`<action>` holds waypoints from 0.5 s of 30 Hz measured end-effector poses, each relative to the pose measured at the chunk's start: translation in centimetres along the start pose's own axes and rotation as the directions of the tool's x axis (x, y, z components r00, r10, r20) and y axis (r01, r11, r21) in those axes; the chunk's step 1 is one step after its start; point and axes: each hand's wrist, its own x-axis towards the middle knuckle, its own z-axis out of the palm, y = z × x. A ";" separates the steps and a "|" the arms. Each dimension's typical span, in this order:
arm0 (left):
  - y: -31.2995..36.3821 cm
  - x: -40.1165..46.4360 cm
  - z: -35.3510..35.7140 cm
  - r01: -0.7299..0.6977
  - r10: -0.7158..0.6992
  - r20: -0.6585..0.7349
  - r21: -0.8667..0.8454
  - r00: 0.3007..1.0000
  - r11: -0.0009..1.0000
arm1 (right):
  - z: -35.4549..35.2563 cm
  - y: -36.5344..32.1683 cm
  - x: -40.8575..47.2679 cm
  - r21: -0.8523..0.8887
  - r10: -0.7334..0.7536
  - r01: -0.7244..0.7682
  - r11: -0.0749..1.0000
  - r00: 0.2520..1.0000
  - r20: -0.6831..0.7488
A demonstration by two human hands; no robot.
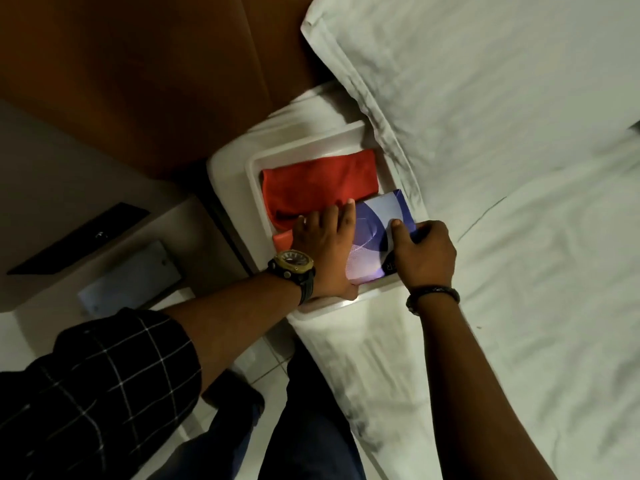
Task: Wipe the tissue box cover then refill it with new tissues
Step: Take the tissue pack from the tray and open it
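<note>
Hands work in a white tray (pixel 349 133) on the bed: left hand (pixel 323 244), fingers flat and together, steadies the tissue pack (pixel 372 237); right hand (pixel 424 258) pinches its edge beside the red cloth (pixel 318 188).

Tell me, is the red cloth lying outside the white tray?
No. The red cloth lies inside the white tray, beside the blue tissue pack that both hands touch.

The room is dim w/ a warm tint, the white bed sheet (pixel 519 168) is the brightest area while the checked sleeve (pixel 86 393) and trousers sink into shadow, the blue pack (pixel 377 230) gives a small glare, and edges look soft, slightly blurred and bent by wide-angle lens.
</note>
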 end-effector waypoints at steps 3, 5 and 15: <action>-0.6 -0.8 -1.0 -0.031 0.027 -0.041 -0.088 0.999 0.996 | -1.1 -1.3 -1.2 0.033 -0.100 0.102 0.994 0.994 -0.048; -1.2 -1.5 -1.9 -0.047 0.033 -0.073 -0.195 0.997 0.980 | -1.7 -2.5 -2.2 0.067 -0.204 0.210 0.975 0.976 -0.081; -3.0 -5.6 -4.9 0.074 -0.053 0.052 -0.715 0.997 0.695 | -4.0 -5.0 -9.0 -0.090 -0.580 0.575 0.813 0.813 -0.041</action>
